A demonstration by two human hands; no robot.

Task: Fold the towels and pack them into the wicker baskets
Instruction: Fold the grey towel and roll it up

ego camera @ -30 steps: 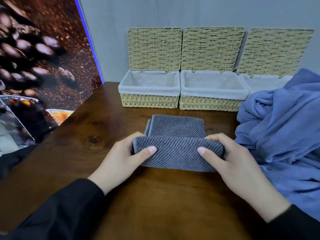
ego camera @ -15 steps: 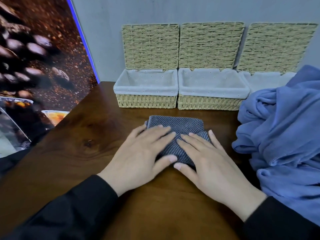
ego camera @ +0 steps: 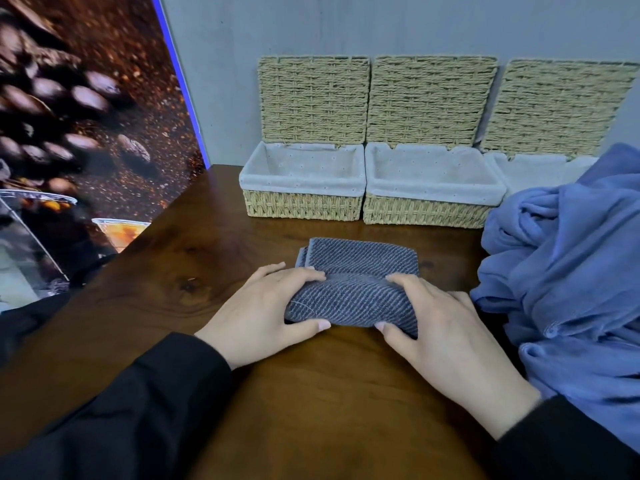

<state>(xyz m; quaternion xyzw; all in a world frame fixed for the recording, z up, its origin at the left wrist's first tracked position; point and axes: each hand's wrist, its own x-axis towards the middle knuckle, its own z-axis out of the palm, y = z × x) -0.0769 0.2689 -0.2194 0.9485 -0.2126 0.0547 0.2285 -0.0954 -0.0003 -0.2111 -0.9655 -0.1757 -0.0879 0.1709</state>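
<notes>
At the worktop's (ego camera: 145, 306) centre lies the folded grey towel (ego camera: 356, 289), its near fold clasped at 9 o'clock by the left hand (ego camera: 263, 310) and at 3 o'clock by the right hand (ego camera: 443, 327), each grip curled around it, with the wicker baskets (ego camera: 304, 202) at 12 o'clock and blue towels (ego camera: 568, 271) at 3 o'clock.
</notes>
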